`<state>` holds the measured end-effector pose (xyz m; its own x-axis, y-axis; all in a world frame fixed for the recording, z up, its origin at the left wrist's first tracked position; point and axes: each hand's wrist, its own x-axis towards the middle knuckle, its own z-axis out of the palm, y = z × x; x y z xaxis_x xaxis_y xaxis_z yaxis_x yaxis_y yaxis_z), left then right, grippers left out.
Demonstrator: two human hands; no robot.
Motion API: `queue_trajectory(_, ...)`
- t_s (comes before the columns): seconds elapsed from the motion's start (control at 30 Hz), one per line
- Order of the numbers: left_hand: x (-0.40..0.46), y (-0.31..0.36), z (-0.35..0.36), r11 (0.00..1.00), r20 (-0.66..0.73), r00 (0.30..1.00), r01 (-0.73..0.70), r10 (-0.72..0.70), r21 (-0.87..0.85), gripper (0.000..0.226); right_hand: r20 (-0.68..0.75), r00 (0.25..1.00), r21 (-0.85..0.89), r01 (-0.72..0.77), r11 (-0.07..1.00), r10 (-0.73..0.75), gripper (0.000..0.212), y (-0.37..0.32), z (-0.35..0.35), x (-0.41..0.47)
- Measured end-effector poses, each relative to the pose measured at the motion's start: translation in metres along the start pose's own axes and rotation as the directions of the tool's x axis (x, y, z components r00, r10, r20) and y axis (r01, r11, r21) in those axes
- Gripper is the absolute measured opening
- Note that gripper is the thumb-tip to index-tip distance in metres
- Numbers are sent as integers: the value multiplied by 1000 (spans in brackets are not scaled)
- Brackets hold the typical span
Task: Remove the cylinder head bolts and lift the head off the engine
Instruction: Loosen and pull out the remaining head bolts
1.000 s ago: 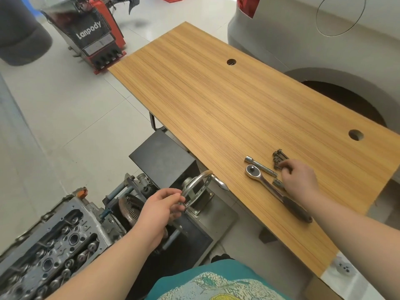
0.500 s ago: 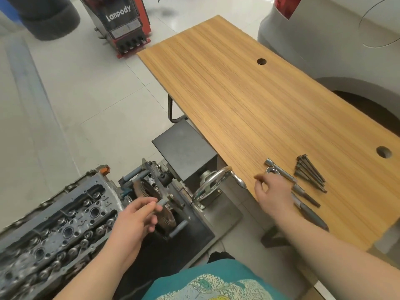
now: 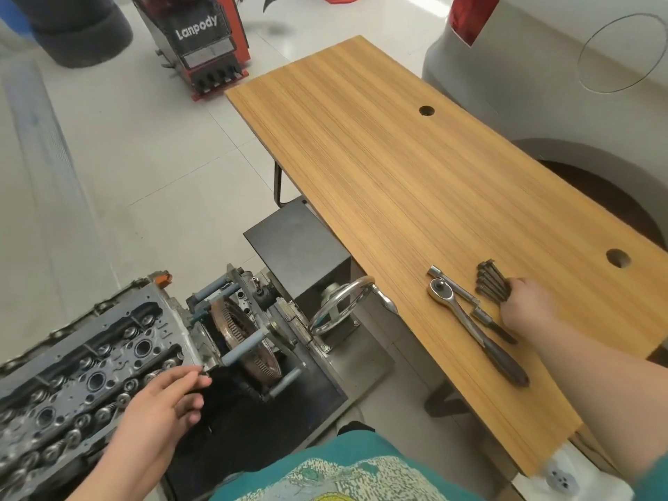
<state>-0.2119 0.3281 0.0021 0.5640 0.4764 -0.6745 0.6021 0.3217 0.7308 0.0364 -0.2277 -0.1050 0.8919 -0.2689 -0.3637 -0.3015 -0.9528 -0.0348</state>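
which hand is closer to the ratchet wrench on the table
The right hand: it rests at the bolts just beside the ratchet wrench. The left hand is off the table, by the cylinder head.

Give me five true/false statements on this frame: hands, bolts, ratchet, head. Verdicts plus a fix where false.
1. The bolts lie bunched on the wooden table. True.
2. The right hand grips the ratchet. False: the ratchet lies free on the table; the hand is beside it, at the bolts.
3. The left hand is at the end of the cylinder head nearest the flywheel. True.
4. The cylinder head lies on the table. False: it is still on the engine, in the stand left of the table.
5. An extension bar lies between the ratchet and the bolts. True.
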Motion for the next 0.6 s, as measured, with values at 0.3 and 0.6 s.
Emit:
queue_trajectory(0.3, 11, 13, 17, 999, 24, 999, -33, 34, -40, 15, -19, 1000, 25, -18, 1000, 18, 65, -8, -7, -9)
queue_trajectory(0.6, -8, 25, 0, 992, -44, 995, -94, 90, -89, 16, -291, 867, 416, 496, 762, -405, 38, -155, -26, -95)
